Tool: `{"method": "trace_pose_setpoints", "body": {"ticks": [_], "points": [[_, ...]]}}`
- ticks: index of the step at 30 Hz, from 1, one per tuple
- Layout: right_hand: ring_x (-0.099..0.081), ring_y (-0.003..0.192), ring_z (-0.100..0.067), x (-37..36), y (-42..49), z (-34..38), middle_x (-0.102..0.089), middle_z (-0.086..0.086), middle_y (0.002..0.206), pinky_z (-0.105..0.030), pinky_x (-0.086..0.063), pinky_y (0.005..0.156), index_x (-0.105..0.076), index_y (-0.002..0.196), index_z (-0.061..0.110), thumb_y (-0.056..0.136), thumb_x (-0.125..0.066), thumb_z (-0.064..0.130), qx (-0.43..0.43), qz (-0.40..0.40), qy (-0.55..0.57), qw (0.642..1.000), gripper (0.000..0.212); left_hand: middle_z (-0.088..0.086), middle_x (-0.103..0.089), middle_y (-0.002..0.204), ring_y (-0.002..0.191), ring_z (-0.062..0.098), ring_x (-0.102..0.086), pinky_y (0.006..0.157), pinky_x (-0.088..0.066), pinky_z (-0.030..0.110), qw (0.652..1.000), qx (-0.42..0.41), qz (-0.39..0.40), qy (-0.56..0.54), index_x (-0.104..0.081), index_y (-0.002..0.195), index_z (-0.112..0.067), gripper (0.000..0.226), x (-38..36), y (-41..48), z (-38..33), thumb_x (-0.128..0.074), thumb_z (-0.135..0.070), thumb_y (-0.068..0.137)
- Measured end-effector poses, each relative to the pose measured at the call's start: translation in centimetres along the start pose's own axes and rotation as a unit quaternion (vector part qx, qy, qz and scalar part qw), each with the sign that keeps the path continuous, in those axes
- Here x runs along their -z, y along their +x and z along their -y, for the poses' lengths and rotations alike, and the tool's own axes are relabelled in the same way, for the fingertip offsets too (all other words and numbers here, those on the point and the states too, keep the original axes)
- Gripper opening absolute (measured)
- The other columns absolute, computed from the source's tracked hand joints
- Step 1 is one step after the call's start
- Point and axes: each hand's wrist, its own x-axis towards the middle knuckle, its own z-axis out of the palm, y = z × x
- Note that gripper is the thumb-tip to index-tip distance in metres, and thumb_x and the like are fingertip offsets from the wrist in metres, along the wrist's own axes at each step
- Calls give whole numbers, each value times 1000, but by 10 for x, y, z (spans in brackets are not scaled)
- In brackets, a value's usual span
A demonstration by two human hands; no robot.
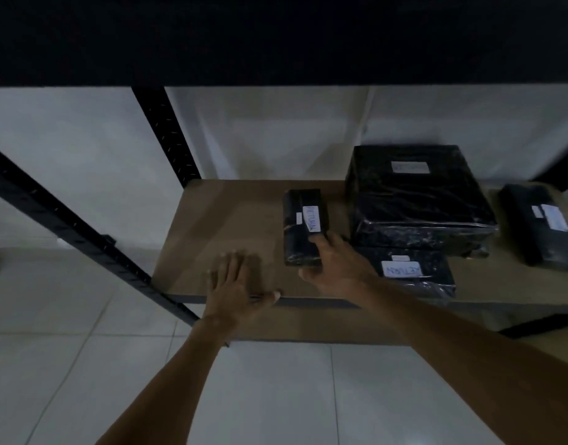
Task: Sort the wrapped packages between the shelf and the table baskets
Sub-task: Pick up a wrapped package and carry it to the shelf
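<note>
Black film wraps four packages on the brown shelf (228, 213). The right hand (334, 268) grips the near end of the small package (303, 226), labelled "RETURN". The left hand (234, 284) lies flat, fingers straight, just left of it. The flat package (417, 274) also reads "RETURN"; the other two labels are blurred.

The rightmost package (542, 226) runs off the edge; the large package's label (410, 167) is blurred.

Your right grip (328, 264) holds the small black package (298, 239) on the shelf (228, 216), and your left grip (238, 284) rests flat beside it.
</note>
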Motion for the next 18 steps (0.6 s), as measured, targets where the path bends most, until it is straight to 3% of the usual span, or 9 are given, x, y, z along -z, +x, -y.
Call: {"method": "trace_pose_setpoints", "body": {"ticks": [5, 9, 12, 15, 18], "points": [[-32, 134, -32, -21, 36, 25, -26, -13, 147, -45, -40, 98, -9, 149, 17, 70, -53, 79, -151, -57, 75, 984, 109, 2, 12, 162, 148, 21, 16, 119, 6, 50, 999, -18, -46, 13, 3, 154, -23, 123, -25, 11, 22, 5, -97, 55], [-34, 131, -34, -38, 52, 32, -29, -16, 145, -45, -41, 97, -6, 147, 11, 70, -61, 72, -202, -108, 84, 970, 113, 1, 8, 162, 148, 21, 14, 118, 6, 48, 996, -36, -84, 14, 0, 154, -24, 112, -33, 11, 27, 0, -92, 65], [-36, 130, -33, -44, 53, 27, -33, -11, 145, -46, -37, 101, -11, 145, 16, 68, -71, 58, -163, -123, 79, 976, 106, 1, 7, 162, 148, 21, 13, 118, 6, 47, 995, -41, -91, 21, 0, 154, -24, 109, -35, 12, 29, -4, -91, 69], [-34, 134, -29, -30, 57, 21, -30, -5, 150, -46, -28, 106, -10, 148, 21, 64, -75, 52, -80, -39, 13, 996, 110, 2, 3, 163, 149, 22, 9, 119, 2, 49, 994, -36, -99, 17, -3, 155, -20, 113, -36, 14, 29, -3, -92, 68], [-42, 129, -28, -10, 64, 15, -36, -4, 147, -42, -37, 103, -11, 147, 19, 61, -81, 42, -28, 29, -60, 997, 113, 5, 6, 162, 149, 21, 11, 119, 3, 48, 995, -27, -94, 13, 1, 154, -14, 118, -36, 14, 27, -6, -93, 67]]}}
